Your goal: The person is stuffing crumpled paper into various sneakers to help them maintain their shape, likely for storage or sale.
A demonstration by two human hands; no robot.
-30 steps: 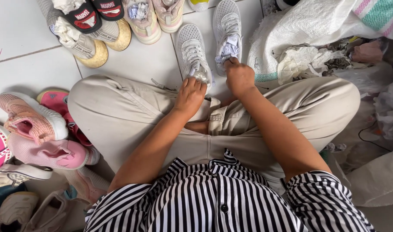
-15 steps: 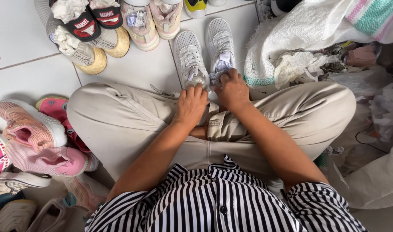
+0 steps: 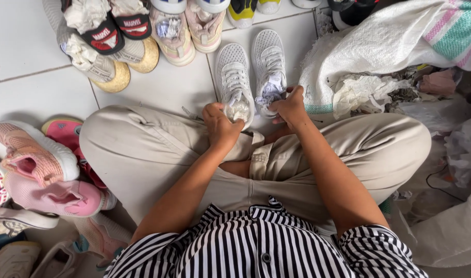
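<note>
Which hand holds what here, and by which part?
Left hand grips the left white sneaker at its heel opening; right hand grips the right white sneaker at its paper-stuffed heel opening.

The floor (image 3: pixel 34 46) is laid with large white glazed tiles, their grey grout lines running across at a slant – one joint passes the upper left, another cuts down the middle. Daylight falls evenly and soft, with only faint shadows on the tile. A thin pink mark shows on the tile at the far left edge. To the right the tiles vanish under a heap of clutter – a white woven sack (image 3: pixel 379 46) with pink and green stripes, crumpled paper (image 3: pixel 364 92) and clear plastic bags (image 3: pixel 462 149). No walls, windows or furniture are in view.
</note>
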